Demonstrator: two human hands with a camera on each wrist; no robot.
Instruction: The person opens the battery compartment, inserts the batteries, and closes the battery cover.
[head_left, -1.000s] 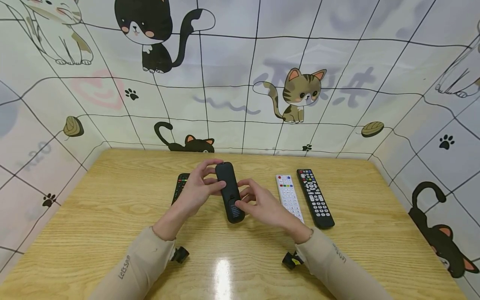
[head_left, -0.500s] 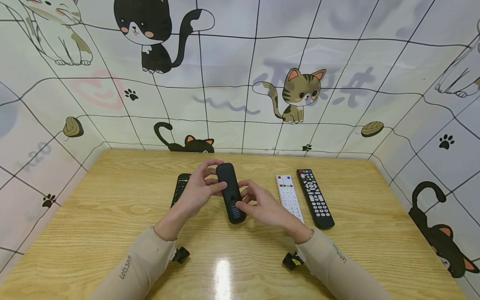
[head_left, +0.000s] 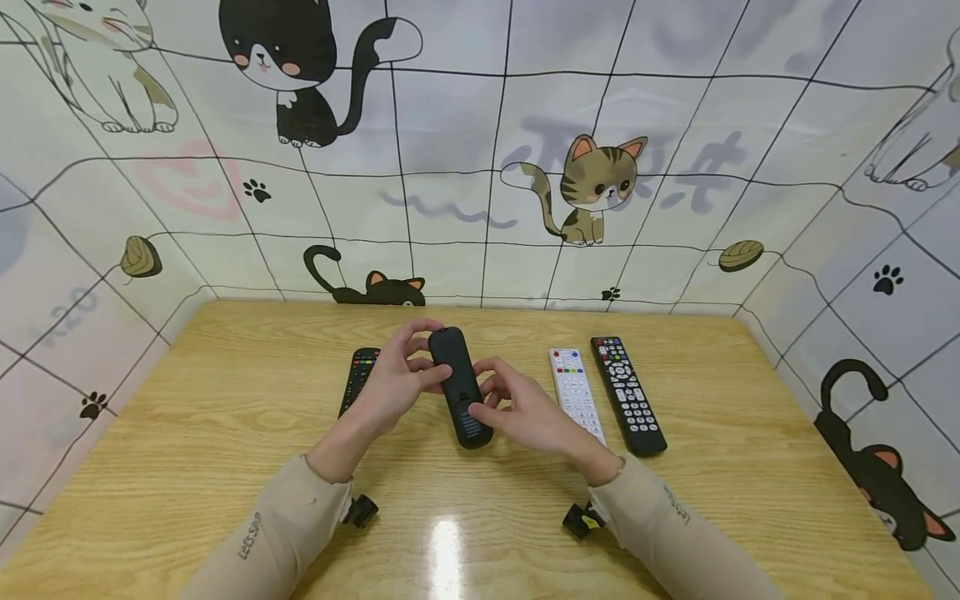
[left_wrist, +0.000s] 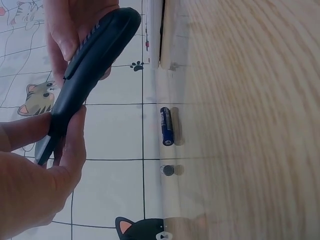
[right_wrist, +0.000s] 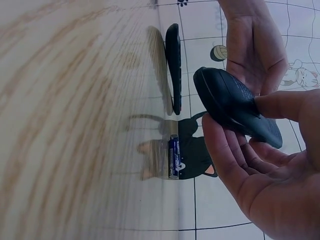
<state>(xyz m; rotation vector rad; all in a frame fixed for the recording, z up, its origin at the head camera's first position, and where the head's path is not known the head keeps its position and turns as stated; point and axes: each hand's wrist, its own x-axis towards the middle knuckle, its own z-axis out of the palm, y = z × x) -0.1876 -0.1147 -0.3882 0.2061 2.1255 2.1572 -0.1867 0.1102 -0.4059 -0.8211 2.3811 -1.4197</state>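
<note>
A black remote control (head_left: 456, 379) is held up off the table, its back with the printed label facing the head camera. My left hand (head_left: 396, 379) pinches its far end between thumb and fingers. Near the other end, my right hand (head_left: 531, 412) grips it, the thumb pressing on the back by the battery cover and the fingers underneath. In the left wrist view a blue battery (left_wrist: 167, 126) lies on the table, and a second battery (left_wrist: 168, 170) shows end-on. From the right wrist, a blue battery (right_wrist: 173, 157) is visible too. Both are hidden from the head view.
Another black remote (head_left: 358, 375) lies left, partly behind my left hand. To the right lie a white remote (head_left: 576, 392) and a longer black remote (head_left: 628, 396). A cat-print backdrop (head_left: 450, 200) surrounds the wooden table (head_left: 247, 400) at the back and sides.
Both hands keep the same hold on the remote, with hardly any movement. The head view has shifted slightly.
</note>
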